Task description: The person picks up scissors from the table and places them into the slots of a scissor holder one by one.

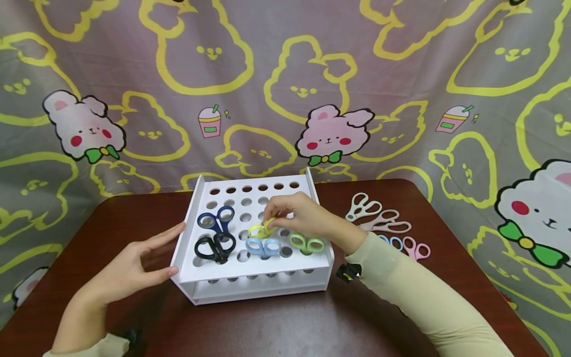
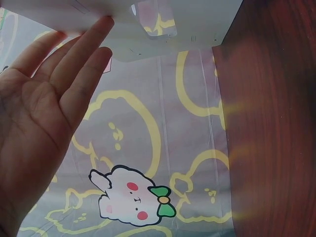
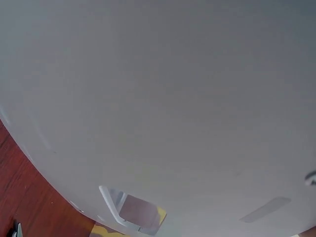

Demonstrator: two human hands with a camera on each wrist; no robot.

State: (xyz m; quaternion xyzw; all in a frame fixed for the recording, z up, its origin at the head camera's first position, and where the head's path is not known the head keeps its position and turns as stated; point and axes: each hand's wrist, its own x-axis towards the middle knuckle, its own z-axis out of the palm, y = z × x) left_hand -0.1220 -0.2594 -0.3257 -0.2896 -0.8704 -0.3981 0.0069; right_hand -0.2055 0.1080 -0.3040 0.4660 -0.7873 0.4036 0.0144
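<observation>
My left hand (image 1: pixel 118 272) rests its straight fingers against the left side of a white holed rack (image 1: pixel 223 270); the left wrist view shows fingertips (image 2: pixel 104 23) at that side panel. My right hand (image 1: pixel 301 214) reaches over the rack and pinches yellow scissors (image 1: pixel 256 231) by a handle loop. Their blades are hidden. Just in front, light blue scissors (image 1: pixel 263 252) stand handles up in the rack. Green scissors (image 1: pixel 306 245) are to the right, navy scissors (image 1: pixel 220 227) and black scissors (image 1: pixel 218 249) to the left. In the right wrist view the rack's side panel (image 3: pixel 158 108) hides the hand.
On the brown table (image 1: pixel 285 332), right of the rack, lie white scissors (image 1: pixel 355 211), pale pink scissors (image 1: pixel 378 221), blue scissors (image 1: pixel 394 243) and pink scissors (image 1: pixel 416 251). A patterned curtain (image 1: pixel 258 109) hangs behind the table and along its sides.
</observation>
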